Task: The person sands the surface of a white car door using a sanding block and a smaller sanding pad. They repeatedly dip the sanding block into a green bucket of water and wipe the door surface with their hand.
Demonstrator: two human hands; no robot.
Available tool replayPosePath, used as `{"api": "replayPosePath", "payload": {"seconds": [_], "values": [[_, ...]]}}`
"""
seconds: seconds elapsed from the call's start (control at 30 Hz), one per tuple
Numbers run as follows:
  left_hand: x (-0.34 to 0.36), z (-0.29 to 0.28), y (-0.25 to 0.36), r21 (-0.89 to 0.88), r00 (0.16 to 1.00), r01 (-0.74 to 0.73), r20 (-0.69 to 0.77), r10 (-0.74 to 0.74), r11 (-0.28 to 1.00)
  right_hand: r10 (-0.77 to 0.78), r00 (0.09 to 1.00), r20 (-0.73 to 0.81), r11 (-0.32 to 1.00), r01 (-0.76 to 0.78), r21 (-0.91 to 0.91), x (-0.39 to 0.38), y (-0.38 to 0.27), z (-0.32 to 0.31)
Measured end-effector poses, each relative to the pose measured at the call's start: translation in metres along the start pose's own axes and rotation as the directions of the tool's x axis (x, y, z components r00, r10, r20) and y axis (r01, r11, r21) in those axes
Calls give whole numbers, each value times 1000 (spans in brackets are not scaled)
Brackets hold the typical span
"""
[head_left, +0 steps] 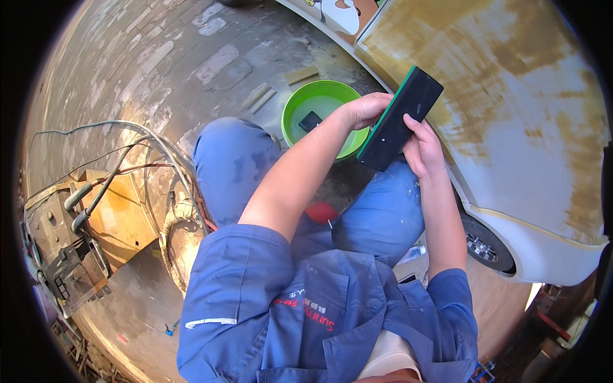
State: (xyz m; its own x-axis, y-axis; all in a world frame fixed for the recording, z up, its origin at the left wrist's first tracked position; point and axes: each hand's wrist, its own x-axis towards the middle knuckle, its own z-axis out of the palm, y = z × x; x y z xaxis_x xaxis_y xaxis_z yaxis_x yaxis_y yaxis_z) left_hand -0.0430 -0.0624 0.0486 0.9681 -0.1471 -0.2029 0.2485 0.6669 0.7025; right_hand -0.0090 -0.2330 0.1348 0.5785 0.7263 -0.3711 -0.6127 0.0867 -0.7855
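Note:
Both my hands hold a long, flat black sanding block (403, 118) with a green layer along its edge. It is tilted in front of me, over my right knee and close beside the car panel. My left hand (369, 110) is closed on its left side, and those fingertips are hidden behind it. My right hand (421, 148) grips the right side, with the thumb lying on the black face and the other fingers underneath. Below my left wrist stands a bright green basin (295, 105) of cloudy water. A small dark block (310, 121) sits in the basin.
On the right is a white car panel (511, 172) with yellowish-brown patches, and a wheel (485, 244) below. Narrow blocks (258, 97) lie on the paved floor beyond the basin. At left, cables (118, 167) run from a yellow-sided machine (118, 210). Something red (321, 212) is between my legs.

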Motion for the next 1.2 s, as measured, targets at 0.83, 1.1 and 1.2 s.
{"api": "replayPosePath", "payload": {"seconds": [0.83, 1.1, 1.2], "values": [[119, -48, -35, 563, 292, -299, -715, 635, 771, -207, 948, -240, 956, 144, -257, -43, 20, -16], [117, -68, -26, 629, 41, -316, -739, 672, 710, -212, 962, -173, 943, 154, -296, -35, 21, -16], [111, -66, -22, 664, 69, -248, -714, 697, 705, -214, 963, -161, 945, 163, -285, -34, 23, -18]]}}
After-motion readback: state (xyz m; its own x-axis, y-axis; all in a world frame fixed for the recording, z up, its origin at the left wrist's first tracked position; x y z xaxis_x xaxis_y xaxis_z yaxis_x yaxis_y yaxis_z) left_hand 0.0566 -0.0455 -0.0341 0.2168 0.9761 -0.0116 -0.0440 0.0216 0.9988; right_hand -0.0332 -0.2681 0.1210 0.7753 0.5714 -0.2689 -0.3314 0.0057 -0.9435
